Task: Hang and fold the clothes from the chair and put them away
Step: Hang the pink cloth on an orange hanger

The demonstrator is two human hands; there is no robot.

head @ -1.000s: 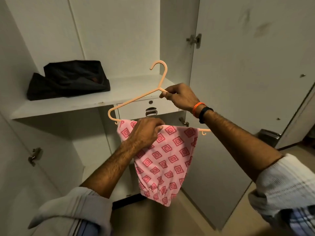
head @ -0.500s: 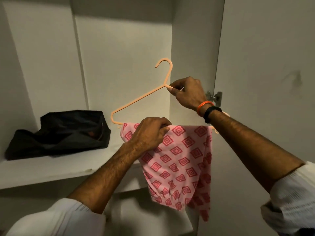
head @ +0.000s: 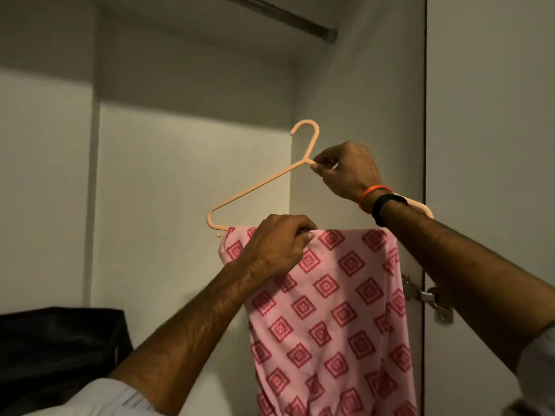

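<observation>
Both hands are raised inside an open wardrobe. Right hand [head: 348, 169] pinches the thin peach plastic hanger [head: 258, 187] at its neck, just below the curved hook, so the frame tilts down to the left. Left hand [head: 277, 247] curls over the hanger's bottom bar and grips the pink cloth [head: 330, 310] draped across it. This cloth is soft and limp, printed with rows of red diamond shapes, and it hangs in loose folds below the bar. A round metal rail [head: 288, 18] runs across the top of the wardrobe, above the hook and apart from it. At lower left sits a dark, crumpled bag [head: 57, 346]. A metal hinge [head: 426, 297] shows at right on the smooth pale door [head: 492, 115].
</observation>
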